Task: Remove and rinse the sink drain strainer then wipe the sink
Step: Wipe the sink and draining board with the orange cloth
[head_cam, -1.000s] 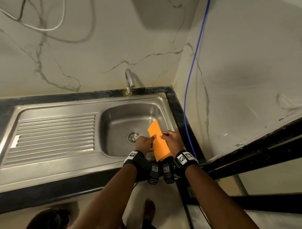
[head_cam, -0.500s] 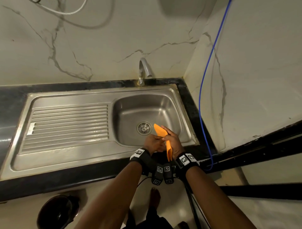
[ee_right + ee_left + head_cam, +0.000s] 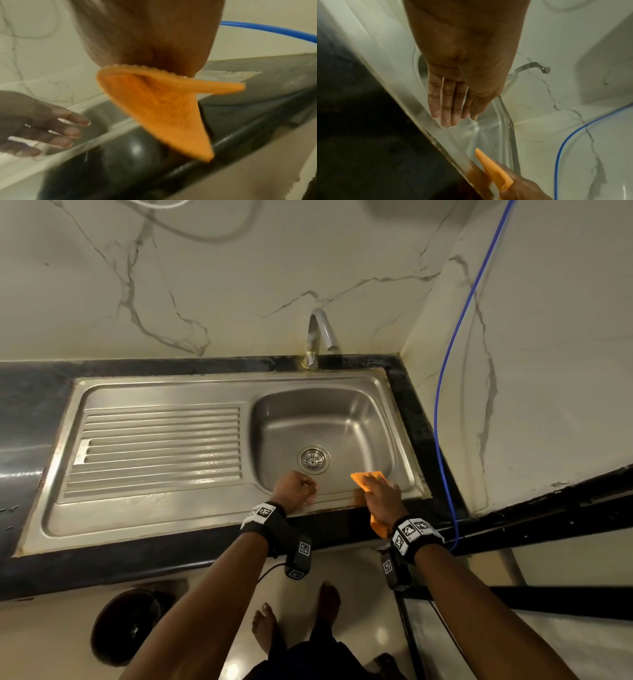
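right hand grips orange cloth at basin's near edge, likely for wiping | left hand flat-fingered, empty, clear | strainer seated in drain

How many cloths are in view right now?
1. An orange cloth under the right hand, over the sink's front right edge; the left hand holds nothing.

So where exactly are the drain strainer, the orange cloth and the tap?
drain strainer (image 3: 313, 459): head view, its perforated centre.
orange cloth (image 3: 159, 108): right wrist view, middle of the hanging fold.
tap (image 3: 320, 332): head view, the curved spout.
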`<state>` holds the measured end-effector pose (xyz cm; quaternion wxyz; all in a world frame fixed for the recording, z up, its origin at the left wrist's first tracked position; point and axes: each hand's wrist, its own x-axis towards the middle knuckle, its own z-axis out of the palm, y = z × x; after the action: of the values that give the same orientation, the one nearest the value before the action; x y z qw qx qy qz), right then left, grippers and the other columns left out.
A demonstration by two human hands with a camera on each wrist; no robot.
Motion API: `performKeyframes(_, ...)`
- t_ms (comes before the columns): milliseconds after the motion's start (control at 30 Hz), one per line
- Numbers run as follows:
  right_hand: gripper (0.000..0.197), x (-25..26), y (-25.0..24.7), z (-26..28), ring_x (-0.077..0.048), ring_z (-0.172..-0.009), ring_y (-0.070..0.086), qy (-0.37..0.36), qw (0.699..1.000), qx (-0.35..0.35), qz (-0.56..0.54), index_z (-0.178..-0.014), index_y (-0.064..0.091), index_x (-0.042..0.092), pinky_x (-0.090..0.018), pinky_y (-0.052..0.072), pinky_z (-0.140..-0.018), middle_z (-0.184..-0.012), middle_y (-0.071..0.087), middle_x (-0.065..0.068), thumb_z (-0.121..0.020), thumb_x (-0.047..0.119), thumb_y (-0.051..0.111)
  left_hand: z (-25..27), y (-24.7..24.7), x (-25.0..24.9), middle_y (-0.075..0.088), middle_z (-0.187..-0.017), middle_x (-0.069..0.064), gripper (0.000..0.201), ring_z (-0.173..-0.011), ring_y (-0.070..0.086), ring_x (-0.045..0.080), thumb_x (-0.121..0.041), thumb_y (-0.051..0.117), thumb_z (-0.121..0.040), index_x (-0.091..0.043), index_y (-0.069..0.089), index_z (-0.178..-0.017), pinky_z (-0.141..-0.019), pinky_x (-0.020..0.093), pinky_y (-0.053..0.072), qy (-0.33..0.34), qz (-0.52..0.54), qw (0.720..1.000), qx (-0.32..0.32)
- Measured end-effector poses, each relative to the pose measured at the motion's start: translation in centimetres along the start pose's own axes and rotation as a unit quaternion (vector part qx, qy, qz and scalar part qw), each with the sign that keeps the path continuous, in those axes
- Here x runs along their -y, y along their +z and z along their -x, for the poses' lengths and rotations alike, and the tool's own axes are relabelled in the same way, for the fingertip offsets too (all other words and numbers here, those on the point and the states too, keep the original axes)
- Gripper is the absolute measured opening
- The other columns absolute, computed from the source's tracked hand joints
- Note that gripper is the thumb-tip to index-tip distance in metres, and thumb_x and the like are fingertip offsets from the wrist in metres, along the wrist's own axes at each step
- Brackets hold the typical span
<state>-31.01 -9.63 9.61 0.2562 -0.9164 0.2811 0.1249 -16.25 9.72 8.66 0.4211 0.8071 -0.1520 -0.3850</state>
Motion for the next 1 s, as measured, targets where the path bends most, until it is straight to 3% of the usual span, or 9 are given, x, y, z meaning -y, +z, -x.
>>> performKeyframes(67, 0.053, -0.8, 2.0, 0.3, -0.030, -0.154, 0.010, 0.020, 0.996, 0.044, 0.073, -0.155, 0.029, 0.014, -0.047, 0.006, -0.123, -0.166, 0.016, -0.009, -0.102, 0.015, 0.037, 0.6, -0.8, 1.0, 0.080, -0.093, 0.006, 0.015, -0.085, 0.076, 0.022, -0.021, 0.070, -0.090, -0.013, 0.080, -0.098, -0.088, 0.036, 0.060, 0.031, -0.117, 0.992, -0.045)
performKeyframes(133, 0.055, -0.6, 3.4, 0.9, -0.031, -0.154, 0.003, 0.007, 0.998, 0.035, 0.053, -0.156, 0.024, 0.009, -0.043, 0.003, -0.125, -0.167, 0.009, -0.012, -0.103, 0.013, 0.038, 1.5, -1.3, 1.4, 0.079, -0.103, 0.006, 0.018, -0.101, 0.072, 0.027, -0.023, 0.070, -0.088, -0.016, 0.080, -0.101, -0.093, 0.036, 0.056, 0.035, -0.167, 0.982, -0.080)
performKeyframes(233, 0.051, 1.7, 4.2, 1.5, -0.027, -0.153, 0.018, -0.053, 0.998, 0.020, 0.019, -0.150, 0.041, 0.011, -0.037, 0.011, -0.125, -0.163, 0.026, -0.010, -0.099, 0.007, 0.041, 2.4, -2.0, 2.4, 0.077, -0.111, 0.005, 0.026, -0.109, 0.069, 0.027, -0.021, 0.067, -0.085, -0.019, 0.077, -0.109, -0.097, 0.037, 0.054, 0.033, -0.197, 0.975, -0.094)
performKeyframes(333, 0.049, 5.4, 5.2, 2.1, -0.027, -0.148, 0.029, -0.115, 0.991, 0.005, 0.065, -0.146, 0.047, 0.008, -0.032, 0.014, -0.121, -0.158, 0.036, -0.011, -0.097, 0.009, 0.043, 3.5, -2.9, 2.9, 0.075, -0.119, 0.007, 0.036, -0.115, 0.067, 0.029, -0.014, 0.064, -0.083, -0.018, 0.074, -0.117, -0.100, 0.037, 0.052, 0.039, -0.202, 0.973, -0.108)
performKeyframes(500, 0.057, 13.0, 9.5, 2.8, -0.031, -0.151, 0.020, -0.194, 0.975, 0.054, 0.091, -0.153, 0.033, 0.008, -0.037, 0.007, -0.122, -0.162, 0.026, -0.014, -0.097, 0.013, 0.038, 5.6, -5.5, 4.3, 0.074, -0.116, 0.015, 0.035, -0.110, 0.067, 0.036, -0.007, 0.061, -0.081, -0.011, 0.075, -0.114, -0.092, 0.039, 0.051, 0.031, -0.195, 0.959, -0.203)
performKeyframes(567, 0.063, 15.6, 11.1, 2.9, -0.033, -0.152, 0.016, -0.205, 0.970, 0.078, 0.102, -0.156, 0.026, 0.011, -0.044, 0.007, -0.123, -0.164, 0.020, -0.014, -0.094, 0.017, 0.034, 6.4, -6.7, 4.8, 0.076, -0.110, 0.015, 0.029, -0.106, 0.068, 0.036, -0.009, 0.066, -0.082, -0.011, 0.077, -0.108, -0.088, 0.039, 0.052, 0.021, -0.181, 0.958, -0.219)
performKeyframes(633, 0.066, 16.9, 12.0, 2.8, -0.036, -0.151, 0.014, -0.206, 0.968, 0.087, 0.115, -0.157, 0.023, 0.013, -0.048, 0.008, -0.123, -0.165, 0.017, -0.014, -0.093, 0.012, 0.040, 7.0, -7.6, 5.3, 0.077, -0.105, 0.011, 0.026, -0.104, 0.070, 0.032, -0.007, 0.068, -0.080, -0.013, 0.078, -0.103, -0.088, 0.038, 0.054, 0.011, -0.177, 0.960, -0.216)
performKeyframes(800, 0.061, 15.2, 10.8, 3.2, -0.030, -0.154, 0.009, -0.238, 0.957, 0.101, 0.133, -0.159, 0.016, 0.013, -0.046, 0.006, -0.125, -0.166, 0.011, -0.013, -0.102, 0.019, 0.037, 8.0, -8.0, 5.4, 0.077, -0.109, 0.009, 0.032, -0.106, 0.070, 0.029, -0.002, 0.064, -0.079, -0.010, 0.077, -0.107, -0.093, 0.037, 0.054, 0.005, -0.177, 0.961, -0.212)
performKeyframes(1000, 0.067, 11.0, 9.4, 3.4, -0.024, -0.153, 0.015, -0.188, 0.979, 0.047, 0.068, -0.156, 0.028, 0.013, -0.042, 0.009, -0.125, -0.165, 0.020, -0.007, -0.092, 0.002, 0.044, 7.8, -6.0, 5.8, 0.074, -0.120, 0.008, 0.038, -0.114, 0.067, 0.030, -0.008, 0.059, -0.086, -0.014, 0.074, -0.121, -0.099, 0.039, 0.052, 0.020, -0.211, 0.958, -0.191)
